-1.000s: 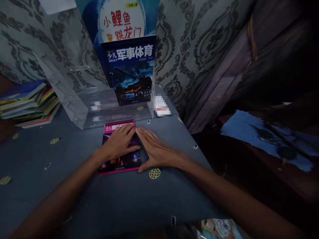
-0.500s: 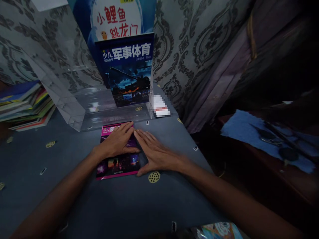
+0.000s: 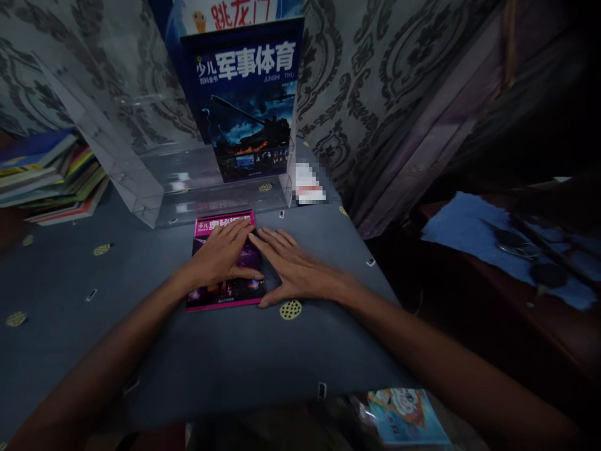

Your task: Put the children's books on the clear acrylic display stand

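Observation:
A pink and dark purple book (image 3: 248, 260) lies flat on the grey patterned tablecloth (image 3: 225, 357). Over its cover rests my left hand (image 3: 223, 254), fingers stretched out and thumb spread. My right hand (image 3: 291, 266) is at the book's right edge, its fingers extended and thumb apart; it lies mostly on the cloth. Neither hand grasps anything. Just behind the book stands a clear acrylic rack (image 3: 154, 194), which holds a dark blue book with a tank on its cover (image 3: 253, 119). Above that one, a taller blue book (image 3: 200, 19) is partly cut off by the frame.
A stack of books (image 3: 56, 178) sits at the left. Beside the rack is a white item (image 3: 307, 185), blurred out. To the right, a blue cloth (image 3: 469, 225) with dark objects covers a reddish surface. Below the table's front edge lies a light blue book (image 3: 404, 416).
The view has tilted down, so things appear shifted and more shows below the table edge. My left hand has uncovered slightly more of the pink book's title. Both hands stay spread.

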### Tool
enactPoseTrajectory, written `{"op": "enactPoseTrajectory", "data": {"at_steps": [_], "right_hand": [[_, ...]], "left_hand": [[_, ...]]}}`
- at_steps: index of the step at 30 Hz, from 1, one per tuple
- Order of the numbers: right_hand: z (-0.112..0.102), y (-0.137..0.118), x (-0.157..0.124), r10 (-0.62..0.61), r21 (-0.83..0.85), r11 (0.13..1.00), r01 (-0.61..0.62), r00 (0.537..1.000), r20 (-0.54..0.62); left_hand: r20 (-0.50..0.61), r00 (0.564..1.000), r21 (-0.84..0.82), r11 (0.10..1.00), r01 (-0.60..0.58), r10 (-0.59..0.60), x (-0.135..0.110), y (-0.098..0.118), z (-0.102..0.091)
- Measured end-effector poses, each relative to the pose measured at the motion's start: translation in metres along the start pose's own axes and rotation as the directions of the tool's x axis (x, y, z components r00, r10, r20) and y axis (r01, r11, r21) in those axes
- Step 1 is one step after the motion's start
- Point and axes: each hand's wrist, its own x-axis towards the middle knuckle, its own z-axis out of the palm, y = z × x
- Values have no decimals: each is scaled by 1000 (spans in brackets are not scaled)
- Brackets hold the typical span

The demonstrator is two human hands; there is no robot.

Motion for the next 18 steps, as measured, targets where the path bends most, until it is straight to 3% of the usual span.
{"op": "enactPoseTrajectory", "data": {"at_steps": [4, 10, 18], "right_hand": [[-1, 0, 0, 9, -12, 1000, -8, 1000, 21], [1, 0, 0, -4, -26, 1000, 4, 1000, -3], [4, 3, 0, -4, -50, 999, 4, 1000, -5]], "left_hand": [[30, 999, -1, 1000, 27, -27, -4, 0, 0], [-19, 999, 28, 998, 50, -49, -14, 8, 4], [-51, 997, 6, 999, -49, 49, -45, 9, 9]]}}
